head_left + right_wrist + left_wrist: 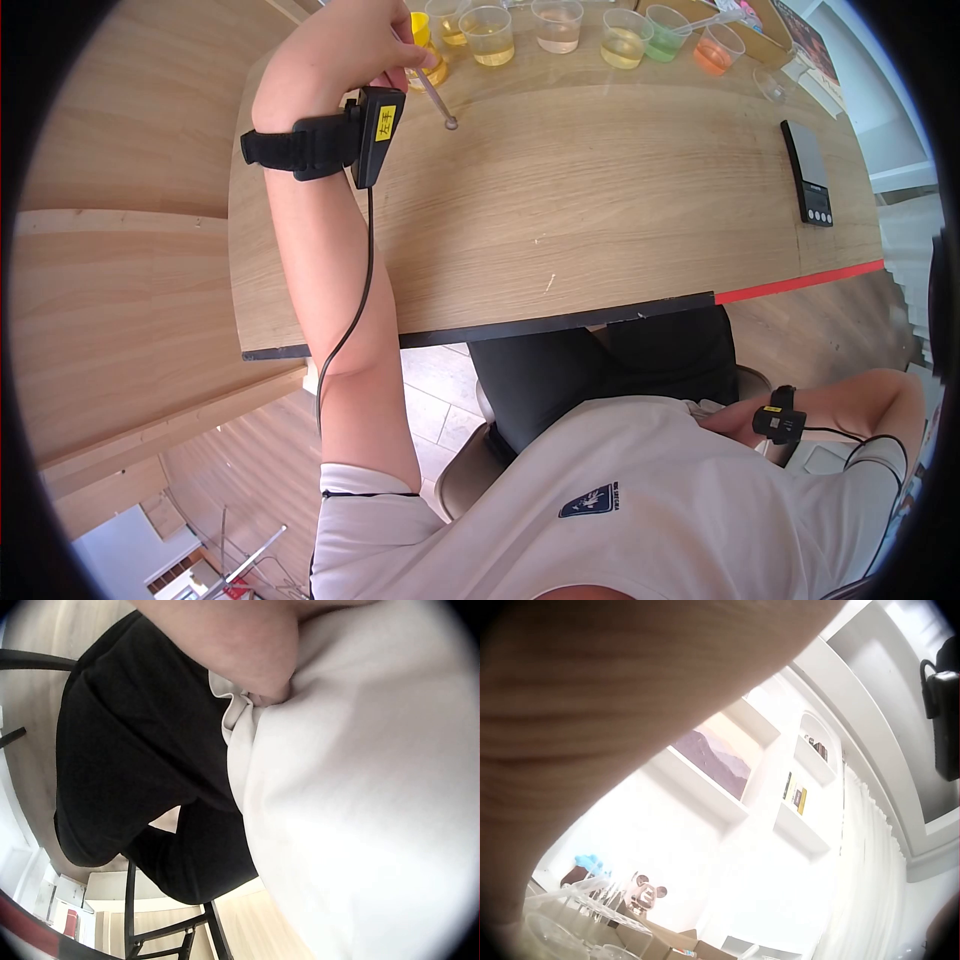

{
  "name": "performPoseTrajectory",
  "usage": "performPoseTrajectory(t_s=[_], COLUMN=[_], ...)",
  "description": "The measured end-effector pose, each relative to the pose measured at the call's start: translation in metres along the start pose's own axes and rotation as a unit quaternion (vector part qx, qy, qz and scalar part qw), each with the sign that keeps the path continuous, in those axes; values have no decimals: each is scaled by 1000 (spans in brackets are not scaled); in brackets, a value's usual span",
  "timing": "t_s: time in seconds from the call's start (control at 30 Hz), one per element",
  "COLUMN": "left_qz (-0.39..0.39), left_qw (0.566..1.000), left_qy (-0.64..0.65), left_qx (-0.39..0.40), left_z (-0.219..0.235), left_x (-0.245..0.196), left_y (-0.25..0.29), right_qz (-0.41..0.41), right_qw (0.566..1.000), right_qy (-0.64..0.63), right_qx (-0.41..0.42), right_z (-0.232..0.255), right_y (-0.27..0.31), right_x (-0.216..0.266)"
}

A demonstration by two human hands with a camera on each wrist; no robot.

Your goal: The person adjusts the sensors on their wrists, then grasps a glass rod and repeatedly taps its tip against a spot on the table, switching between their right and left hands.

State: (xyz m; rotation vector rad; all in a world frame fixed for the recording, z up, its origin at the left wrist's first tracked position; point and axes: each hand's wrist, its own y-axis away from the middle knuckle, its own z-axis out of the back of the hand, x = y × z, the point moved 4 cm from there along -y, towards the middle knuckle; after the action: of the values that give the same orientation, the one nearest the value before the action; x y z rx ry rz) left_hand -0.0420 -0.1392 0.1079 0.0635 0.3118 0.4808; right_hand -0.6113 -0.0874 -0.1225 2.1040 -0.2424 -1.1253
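Note:
My left hand (350, 45) reaches to the far left of the table, at the top edge of the head view. Its thumb and fingers pinch a thin greyish rod (435, 98) with a small rounded end, which slants down toward the tabletop. Right beside the fingers stands a yellow container (425, 55), partly hidden by the hand. A clear cup of pale yellow liquid (490, 45) is just to its right. My right hand (735, 420) rests at my waist against the shirt hem (244, 712), its fingers mostly hidden in the right wrist view.
More clear cups stand along the back, with pinkish (558, 30), pale yellow (623, 48), green (664, 40) and orange (715, 55) liquid. A small digital scale (808, 175) lies at the right. A cardboard box (765, 35) is at the back right. The table's front edge (560, 325) is dark.

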Motion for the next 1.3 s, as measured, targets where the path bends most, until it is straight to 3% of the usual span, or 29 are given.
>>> performPoseTrajectory(t_s=[1.3], left_qz=[-28], left_qw=[999], left_qy=[20], left_qx=[9], left_z=[15], left_x=[11], left_y=[12], right_qz=[7], right_qw=[1000], right_qy=[-9], right_qx=[-10], right_z=[0], right_y=[1], right_x=[0])
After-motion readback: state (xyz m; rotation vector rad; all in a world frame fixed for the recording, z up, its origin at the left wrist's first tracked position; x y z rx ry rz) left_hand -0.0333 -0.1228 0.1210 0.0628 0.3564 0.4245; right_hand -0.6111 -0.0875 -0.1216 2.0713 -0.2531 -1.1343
